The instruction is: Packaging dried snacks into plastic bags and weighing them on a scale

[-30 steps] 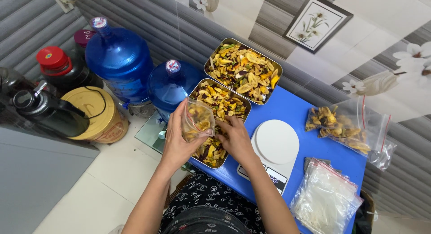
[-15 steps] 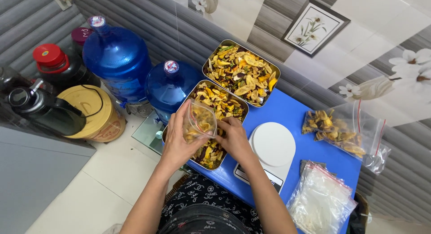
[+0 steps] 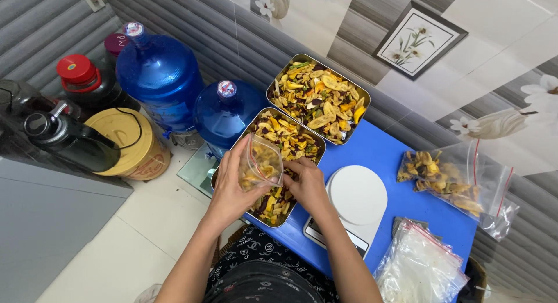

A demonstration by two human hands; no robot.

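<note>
I have my left hand [image 3: 229, 189] wrapped around a small clear bag [image 3: 261, 164], fingers closed on its side so the mouth stays tilted open toward the right, just above the near metal tray [image 3: 232, 149] of mixed dried fruit chips. The bag already carries some yellow chips. My right hand [image 3: 307, 184] sits right beside that opening, fingers curled down into the chips at the tray's middle; they look pinched on a few pieces, though I cannot tell for certain what they have hold of. Holding the bag over the tray seems sensible to me, since anything that slips falls back among the chips.

A second tray [image 3: 276, 82], heaped with the same mix, stands just beyond the first, against the wall. To the right of my hands a white kitchen scale [image 3: 356, 198] rests on the blue worktop [image 3: 395, 154]. Further right lies a large filled bag [image 3: 453, 181], and near it a stack of empty zip bags [image 3: 419, 267].

Left of the worktop, on the pale tiled floor, stand two blue water jugs [image 3: 160, 76], a yellow round tin [image 3: 125, 141] and a dark kettle [image 3: 70, 140]. The wall is grey-striped with flower tiles.
</note>
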